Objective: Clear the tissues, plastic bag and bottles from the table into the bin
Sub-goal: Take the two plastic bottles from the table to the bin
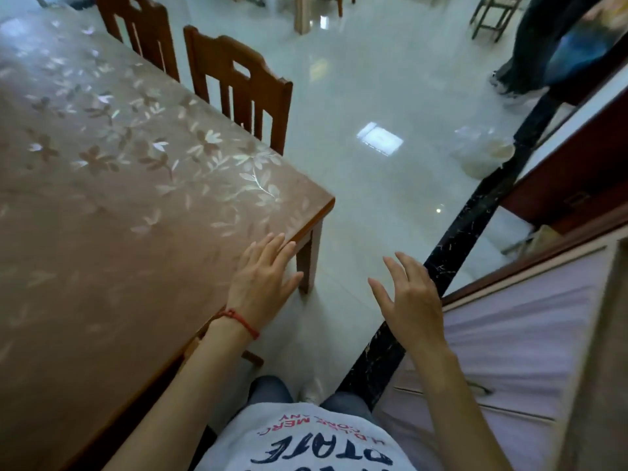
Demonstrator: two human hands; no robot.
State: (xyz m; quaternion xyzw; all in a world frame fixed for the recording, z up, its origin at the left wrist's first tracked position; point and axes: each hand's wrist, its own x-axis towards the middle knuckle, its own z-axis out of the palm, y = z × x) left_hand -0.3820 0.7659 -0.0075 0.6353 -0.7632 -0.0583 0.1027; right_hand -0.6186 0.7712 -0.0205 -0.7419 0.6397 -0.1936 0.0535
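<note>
**Both hands empty at the worktop corner**

Your left hand (263, 277), fingers spread wide and holding nothing, lies flat over the near corner of the worktop (102, 198), a red cord (239, 319) at its wrist. Your right hand (407, 297) hovers wide and empty beyond that corner, above the floor (373, 96). Two wooden chairs (243, 86) stand at the worktop's far edge. No tissues, bag, bottles or bin can be made out.
</note>
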